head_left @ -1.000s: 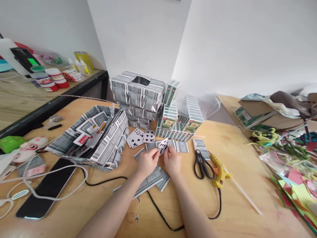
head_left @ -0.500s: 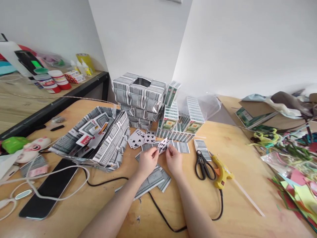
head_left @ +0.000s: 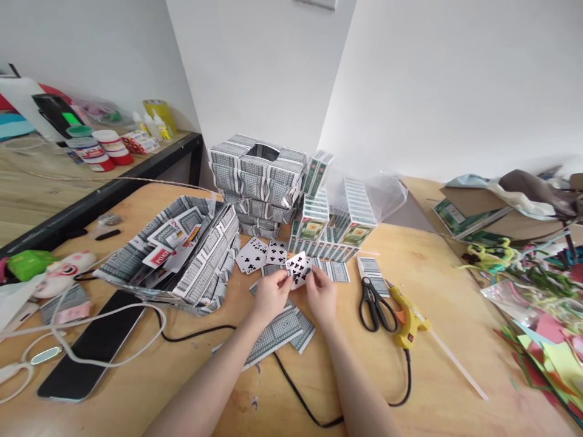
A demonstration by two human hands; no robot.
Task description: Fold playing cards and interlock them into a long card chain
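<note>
Two overlapping playing cards (head_left: 298, 269), faces toward me, are pinched between my hands above the table. My left hand (head_left: 273, 291) grips their left edge and my right hand (head_left: 321, 292) their right edge. Face-up club cards (head_left: 252, 255) lie just behind my left hand. Patterned card backs (head_left: 277, 334) are spread under my forearms, and a row of more backs (head_left: 334, 271) lies behind my right hand. A basket made of folded cards (head_left: 218, 261) holds loose cards on the left. Behind stands a box covered in folded cards (head_left: 255, 176).
Card packs (head_left: 355, 212) are stacked at the back. Black scissors (head_left: 376, 309) and a yellow glue gun (head_left: 410, 321) with a cord sit at the right. A phone (head_left: 91, 346) and white cable lie left; coloured craft scraps (head_left: 551, 358) lie far right.
The cards in my hands have turned and fanned apart, so more of their faces shows. My hands have otherwise barely moved.
</note>
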